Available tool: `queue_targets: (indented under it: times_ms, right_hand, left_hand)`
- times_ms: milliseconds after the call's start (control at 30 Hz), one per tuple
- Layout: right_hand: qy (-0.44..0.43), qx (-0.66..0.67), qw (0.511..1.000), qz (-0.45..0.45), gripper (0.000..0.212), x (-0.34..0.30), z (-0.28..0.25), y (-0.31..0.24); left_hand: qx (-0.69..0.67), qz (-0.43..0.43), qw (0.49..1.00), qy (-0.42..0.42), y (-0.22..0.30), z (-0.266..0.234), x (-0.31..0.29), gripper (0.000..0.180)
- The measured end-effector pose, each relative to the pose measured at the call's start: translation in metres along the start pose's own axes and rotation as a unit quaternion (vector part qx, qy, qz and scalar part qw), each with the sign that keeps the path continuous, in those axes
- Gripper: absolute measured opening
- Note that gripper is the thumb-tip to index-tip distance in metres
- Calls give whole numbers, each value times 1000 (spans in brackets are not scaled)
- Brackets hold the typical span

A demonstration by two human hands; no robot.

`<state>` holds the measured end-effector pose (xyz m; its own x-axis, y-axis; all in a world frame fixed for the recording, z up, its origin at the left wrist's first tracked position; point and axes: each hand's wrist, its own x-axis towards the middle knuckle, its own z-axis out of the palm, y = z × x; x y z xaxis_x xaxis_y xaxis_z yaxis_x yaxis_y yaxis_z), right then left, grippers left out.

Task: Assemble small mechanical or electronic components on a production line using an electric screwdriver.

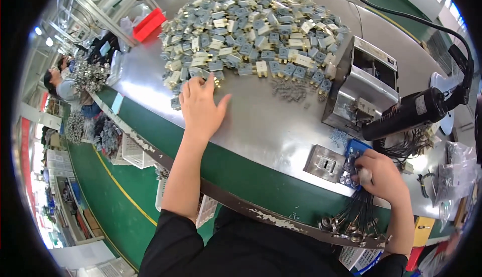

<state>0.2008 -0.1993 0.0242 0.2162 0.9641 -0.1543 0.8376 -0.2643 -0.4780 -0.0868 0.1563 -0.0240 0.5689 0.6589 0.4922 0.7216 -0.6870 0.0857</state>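
My left hand (201, 104) rests at the near left edge of a big pile of grey and cream block-shaped parts (251, 33) with brass-coloured pins. Its thumb and index finger are spread, and the fingertips touch the nearest blocks. Over a small blue tray (355, 146) of little metal pieces, my right hand (380, 174) has its fingers curled in; whatever they pinch is hidden. Left of that tray sits a square metal fixture (324, 163) with a slotted middle. Small screws (339, 137) lie behind the tray, and a heap of small springs (290, 90) lies before the pile.
A silver boxy machine (364, 74) and a black cylindrical tool (414, 111) on a cable stand at the right. Black cords with metal rings (356, 222) hang over the front edge. Pliers (424, 185) lie far right; a red bin (149, 25) stands back left. Other people (63, 82) work at left.
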Motion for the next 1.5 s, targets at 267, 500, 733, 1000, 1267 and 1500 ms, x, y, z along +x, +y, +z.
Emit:
queue_targets:
  times_ms: [267, 500, 733, 1000, 1267, 1500]
  right_hand:
    - [-32, -30, 997, -59, 12, 7, 2, -2]
    - [-68, -28, 995, -63, 17, 5, 2, 0]
    - [-34, -25, 998, -46, 11, 3, -2, -5]
    - [36, 92, 995, 17, 13, -8, -6, 2]
    - [156, 54, 985, -47, 18, -3, -4, 3]
    - [168, 125, 977, -40, 11, -1, -7, 7]
  left_hand:
    - [-122, 27, 990, -68, -43, 3, -28, 44]
    - [-630, -193, 727, -196, 23, -14, -49, 42]
    - [-838, -251, 381, -299, 71, -36, -41, 39]
    - [-833, -178, 383, -357, 100, -48, -43, 43]
    - [-834, -96, 485, -245, 118, -42, -42, 63]
    - [-592, 192, 742, -250, 156, -23, -33, 33]
